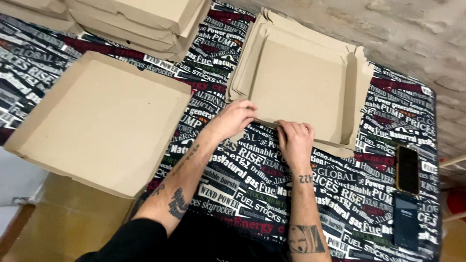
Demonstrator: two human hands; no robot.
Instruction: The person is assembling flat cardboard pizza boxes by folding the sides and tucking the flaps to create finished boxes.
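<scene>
Both hands at near edge of a stack of flat, unfolded tan cardboard box blanks [297,89], which lies on the counter [381,215] under a black cloth printed with white and red lettering, close to the rough stone wall [418,34]. Left hand [235,117]: fingers curled over the top blank's near flap, pinching it. Right hand [296,140]: fingers bent, pressed on the same flap just beside the left; whether they grip it cannot be told. To the left, one assembled shallow square tan cardboard box [101,120], partly overhanging the counter edge. Behind it, piles of closed tan cardboard boxes [127,0]. Two dark rectangular phones [407,194] lie at the right, well apart from the hands.
</scene>
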